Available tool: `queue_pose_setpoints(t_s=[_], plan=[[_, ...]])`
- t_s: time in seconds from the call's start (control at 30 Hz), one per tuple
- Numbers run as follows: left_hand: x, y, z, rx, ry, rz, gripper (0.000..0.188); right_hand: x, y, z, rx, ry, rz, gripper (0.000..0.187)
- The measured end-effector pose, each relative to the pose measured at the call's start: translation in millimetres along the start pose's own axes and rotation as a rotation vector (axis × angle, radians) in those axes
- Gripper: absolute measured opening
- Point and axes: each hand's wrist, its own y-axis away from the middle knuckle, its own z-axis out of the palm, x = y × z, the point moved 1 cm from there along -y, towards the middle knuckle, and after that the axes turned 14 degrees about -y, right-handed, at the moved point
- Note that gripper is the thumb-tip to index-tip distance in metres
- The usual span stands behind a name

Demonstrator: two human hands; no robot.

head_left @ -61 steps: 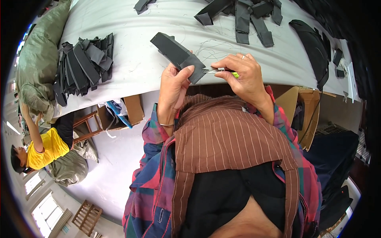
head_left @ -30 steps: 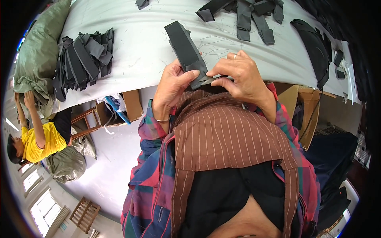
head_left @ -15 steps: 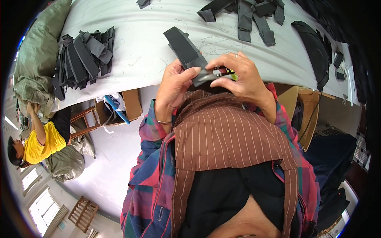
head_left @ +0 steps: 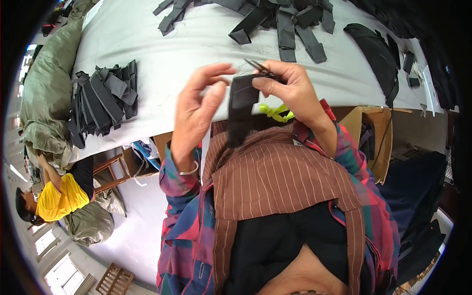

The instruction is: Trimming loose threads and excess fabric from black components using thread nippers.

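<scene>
L hand (head_left: 197, 109) & low end of blk strip (head_left: 240, 115) blurry

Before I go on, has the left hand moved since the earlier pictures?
Yes: leftward, closer to the fanned pile of black strips on the table. The left hand has released the black strip, which the right hand now pinches.
</scene>
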Motion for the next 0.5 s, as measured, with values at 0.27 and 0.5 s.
queue_pose_setpoints(t_s=[0.27, 0.5], plan=[[-44, 0, 24, -0.104, 0.717, -0.351, 0.035, 7, -10, -10, 0.231, 0.381, -0.200, 0.019], [-57, 1, 25, -0.073, 0.869, -0.432, 0.036, 20, -15, -11, 0.167, 0.837, -0.426, 0.014]])
